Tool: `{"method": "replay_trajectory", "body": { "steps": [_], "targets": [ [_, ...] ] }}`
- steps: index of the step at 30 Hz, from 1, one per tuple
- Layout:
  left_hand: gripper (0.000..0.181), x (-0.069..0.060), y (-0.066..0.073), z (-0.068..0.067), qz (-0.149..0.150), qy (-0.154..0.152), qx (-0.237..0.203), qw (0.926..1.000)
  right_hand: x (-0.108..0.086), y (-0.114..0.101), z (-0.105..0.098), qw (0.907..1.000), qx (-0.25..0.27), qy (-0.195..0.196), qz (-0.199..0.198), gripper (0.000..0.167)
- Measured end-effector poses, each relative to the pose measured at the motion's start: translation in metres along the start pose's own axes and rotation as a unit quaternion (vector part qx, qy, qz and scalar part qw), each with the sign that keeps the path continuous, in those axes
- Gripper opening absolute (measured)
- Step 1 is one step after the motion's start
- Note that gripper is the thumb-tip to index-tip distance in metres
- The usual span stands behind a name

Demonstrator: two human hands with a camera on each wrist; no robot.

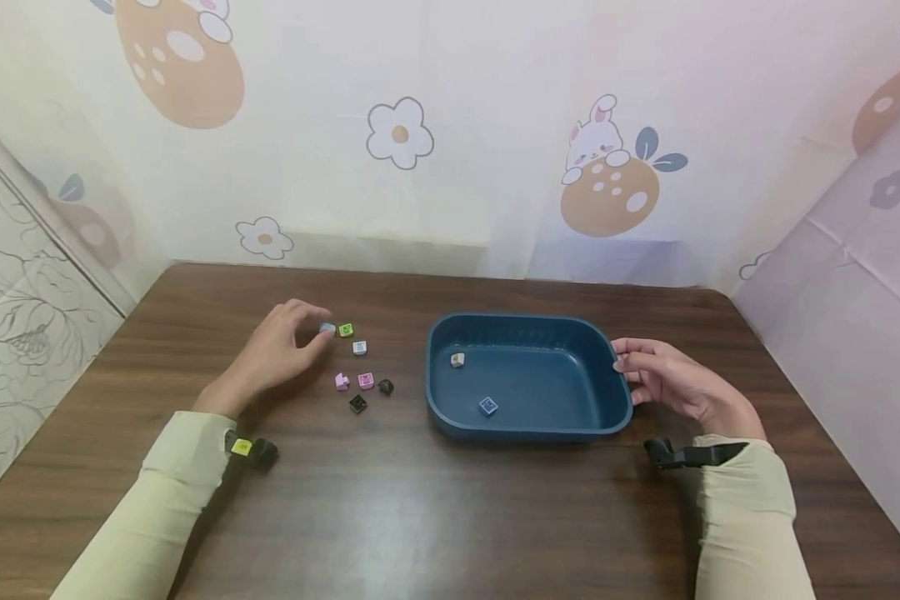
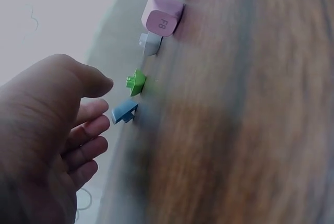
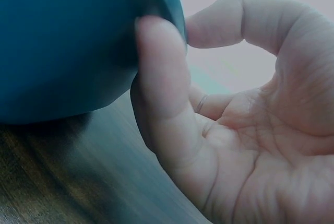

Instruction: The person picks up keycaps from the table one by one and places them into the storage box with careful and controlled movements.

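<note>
A right hand (image 1: pixel 671 379) pinches a blue tray (image 1: pixel 525 434) near black keycaps (image 1: pixel 357 404) and pink keycaps (image 1: pixel 366 381), while beyond, beside a green keycap (image 1: pixel 347 331), a left hand (image 1: pixel 276 343), thumb and fingers apart, flanks a tilted light-blue keycap (image 1: pixel 328 329) on the table (image 1: pixel 330 517).
</note>
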State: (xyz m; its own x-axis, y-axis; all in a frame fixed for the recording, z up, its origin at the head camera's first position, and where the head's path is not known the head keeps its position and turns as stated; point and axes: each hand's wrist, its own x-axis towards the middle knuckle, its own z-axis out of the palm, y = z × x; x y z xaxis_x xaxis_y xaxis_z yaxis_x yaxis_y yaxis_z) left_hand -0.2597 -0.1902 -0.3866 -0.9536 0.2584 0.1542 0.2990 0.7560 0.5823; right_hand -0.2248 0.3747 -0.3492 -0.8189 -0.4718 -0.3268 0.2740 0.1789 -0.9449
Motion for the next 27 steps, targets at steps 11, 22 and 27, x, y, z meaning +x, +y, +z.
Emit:
{"method": "replay_trajectory", "body": {
  "steps": [11,22,27],
  "targets": [
    [0.036,0.0012,-0.0054,0.0024,0.002,-0.003,0.002,1.0,0.0004,-0.0001,-0.0022,0.9997,0.014,-0.017,-0.005,0.027],
    [0.031,0.0012,-0.0101,0.0041,-0.002,-0.008,0.008,0.9999,0.0004,-0.0004,-0.0004,0.9999,0.006,-0.009,-0.003,0.025],
    [0.029,0.0007,-0.0102,0.0039,-0.005,-0.011,0.009,0.9999,0.0002,-0.0002,-0.0009,0.9999,0.008,-0.013,-0.008,0.025]
  ]
}}
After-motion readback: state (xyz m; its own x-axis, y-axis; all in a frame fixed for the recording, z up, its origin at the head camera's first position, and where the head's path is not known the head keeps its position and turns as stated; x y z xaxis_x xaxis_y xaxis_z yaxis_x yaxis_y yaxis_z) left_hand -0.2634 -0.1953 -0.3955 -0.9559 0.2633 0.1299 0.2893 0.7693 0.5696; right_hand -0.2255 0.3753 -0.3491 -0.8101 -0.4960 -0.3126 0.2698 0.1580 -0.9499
